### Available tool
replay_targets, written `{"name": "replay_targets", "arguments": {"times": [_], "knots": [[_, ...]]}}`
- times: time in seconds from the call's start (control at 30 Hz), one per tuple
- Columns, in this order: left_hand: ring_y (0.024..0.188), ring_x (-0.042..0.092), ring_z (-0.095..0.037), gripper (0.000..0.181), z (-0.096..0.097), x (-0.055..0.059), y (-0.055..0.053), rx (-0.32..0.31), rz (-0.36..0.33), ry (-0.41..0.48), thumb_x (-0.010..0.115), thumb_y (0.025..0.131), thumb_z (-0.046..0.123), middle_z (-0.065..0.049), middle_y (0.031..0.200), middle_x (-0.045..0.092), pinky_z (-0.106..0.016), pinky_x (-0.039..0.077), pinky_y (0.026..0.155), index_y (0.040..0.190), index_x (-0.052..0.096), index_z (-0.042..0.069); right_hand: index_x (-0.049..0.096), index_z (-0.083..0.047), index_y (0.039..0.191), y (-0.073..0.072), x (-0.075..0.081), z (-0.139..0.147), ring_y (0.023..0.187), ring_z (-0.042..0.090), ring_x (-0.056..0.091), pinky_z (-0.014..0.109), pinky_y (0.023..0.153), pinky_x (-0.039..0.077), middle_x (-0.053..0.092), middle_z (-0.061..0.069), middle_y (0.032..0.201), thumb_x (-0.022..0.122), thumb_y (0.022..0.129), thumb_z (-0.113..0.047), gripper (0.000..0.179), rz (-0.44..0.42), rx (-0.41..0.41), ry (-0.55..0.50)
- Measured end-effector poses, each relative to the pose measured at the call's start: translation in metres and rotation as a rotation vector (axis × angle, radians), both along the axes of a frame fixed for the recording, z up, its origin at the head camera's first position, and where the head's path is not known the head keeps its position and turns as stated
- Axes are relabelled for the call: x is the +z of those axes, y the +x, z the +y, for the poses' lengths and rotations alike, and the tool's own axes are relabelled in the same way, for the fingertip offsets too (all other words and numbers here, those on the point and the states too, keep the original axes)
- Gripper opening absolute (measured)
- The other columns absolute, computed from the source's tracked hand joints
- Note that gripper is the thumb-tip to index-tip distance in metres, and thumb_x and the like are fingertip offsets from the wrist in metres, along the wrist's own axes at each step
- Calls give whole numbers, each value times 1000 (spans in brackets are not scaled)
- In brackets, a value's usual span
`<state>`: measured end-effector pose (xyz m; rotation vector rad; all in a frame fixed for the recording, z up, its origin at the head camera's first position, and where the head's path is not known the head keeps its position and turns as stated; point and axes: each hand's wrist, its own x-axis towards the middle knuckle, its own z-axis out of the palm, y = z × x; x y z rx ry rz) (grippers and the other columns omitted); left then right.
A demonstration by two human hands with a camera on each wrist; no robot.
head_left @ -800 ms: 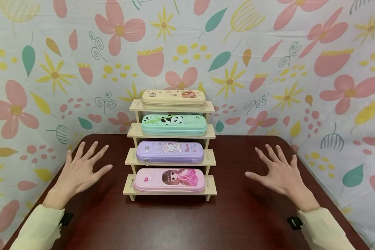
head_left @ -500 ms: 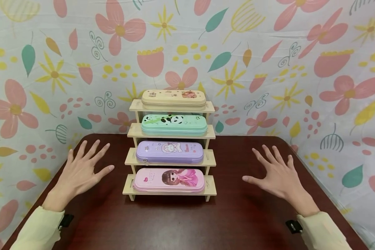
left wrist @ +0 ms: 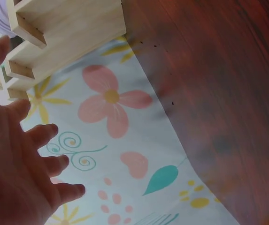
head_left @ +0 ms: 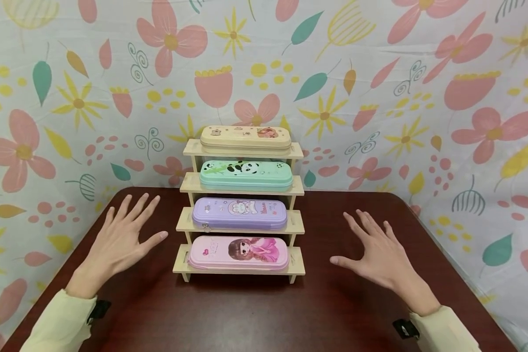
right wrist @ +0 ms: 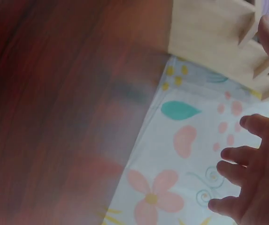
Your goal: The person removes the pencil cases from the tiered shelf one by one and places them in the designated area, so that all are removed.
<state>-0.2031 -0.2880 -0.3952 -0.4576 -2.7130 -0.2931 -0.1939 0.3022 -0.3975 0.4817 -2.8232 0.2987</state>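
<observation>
A stepped wooden rack [head_left: 298, 223] stands on the table, one pencil case lying on each of its tiers. From top to bottom these are a cream case [head_left: 245, 138], a mint panda case [head_left: 246, 175], a purple case [head_left: 239, 213] and a pink case [head_left: 238, 253] with a doll picture. To the left of the rack my left hand [head_left: 119, 239] is held over the table with fingers spread, holding nothing. My right hand [head_left: 380, 256] hovers on the other side, fingers loosely extended and also bare. The left wrist view has the left hand [left wrist: 21, 159] beside the rack's side panel [left wrist: 78, 33].
The dark red-brown table [head_left: 255, 318] has rounded far corners. A white floral cloth [head_left: 356, 54] rises behind it and along both sides. Black wrist straps [head_left: 406, 328] sit at the cuffs of the pale sleeves [head_left: 444, 332].
My right hand has moved left, nearer the rack, its fingers closer together. The left hand has shifted slightly right and forward. The rack and cases stay in place.
</observation>
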Motion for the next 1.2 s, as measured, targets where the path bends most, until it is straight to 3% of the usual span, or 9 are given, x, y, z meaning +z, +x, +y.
{"name": "replay_targets", "arguments": {"times": [0.1, 0.2, 0.33, 0.5, 0.67, 0.9, 1.2], "knots": [[157, 15, -47, 92, 3, 2, 0, -14, 28, 26, 66, 98, 60, -20, 169, 30, -73, 13, 122, 170, 25, 21, 30, -23, 169, 4, 3, -9, 145, 49, 40, 68, 122, 22, 34, 23, 165, 70, 81, -83, 113, 2, 23, -44], [157, 17, -45, 93, 6, 4, -1, -28, 37, 57, 67, 97, 59, -21, 169, 30, -68, 13, 125, 170, 24, 21, 34, -24, 167, 12, 8, -20, 139, 49, 47, 70, 110, 39, 41, 22, 162, 73, 82, -79, 109, 0, 37, -104], [156, 20, -44, 95, 12, 9, -3, -37, 8, 118, 69, 96, 59, -20, 169, 30, -66, 21, 124, 170, 24, 21, 47, -21, 161, 23, 14, -39, 134, 41, 53, 67, 97, 51, 51, 17, 154, 80, 84, -68, 96, 6, 76, -210], [154, 28, -42, 99, 22, 15, -11, -63, -65, 242, 75, 93, 58, -16, 169, 32, -73, 35, 113, 171, 22, 26, 53, -16, 154, 33, 15, -63, 122, 25, 61, 54, 96, 55, 61, 2, 140, 89, 85, -49, 84, -2, 183, -334], [151, 34, -44, 103, 30, 18, -22, -113, -106, 355, 82, 91, 50, -12, 170, 32, -72, 35, 113, 171, 20, 29, 55, -10, 150, 34, 9, -83, 121, 21, 63, 50, 99, 55, 62, -2, 138, 93, 83, -37, 82, -45, 277, -386], [144, 44, -45, 104, 36, 13, -34, -175, -146, 481, 89, 88, 33, -23, 159, 45, -67, 42, 111, 170, 25, 25, 60, -8, 142, 28, 3, -104, 126, 23, 62, 51, 106, 53, 63, 2, 139, 92, 83, -40, 74, -122, 319, -397], [136, 54, -45, 103, 41, 7, -39, -257, -208, 599, 91, 86, 18, -27, 147, 55, -63, 45, 110, 169, 29, 17, 60, -9, 144, 22, -4, -121, 120, 16, 64, 45, 102, 55, 66, -3, 135, 94, 82, -34, 75, -169, 352, -430]]}}
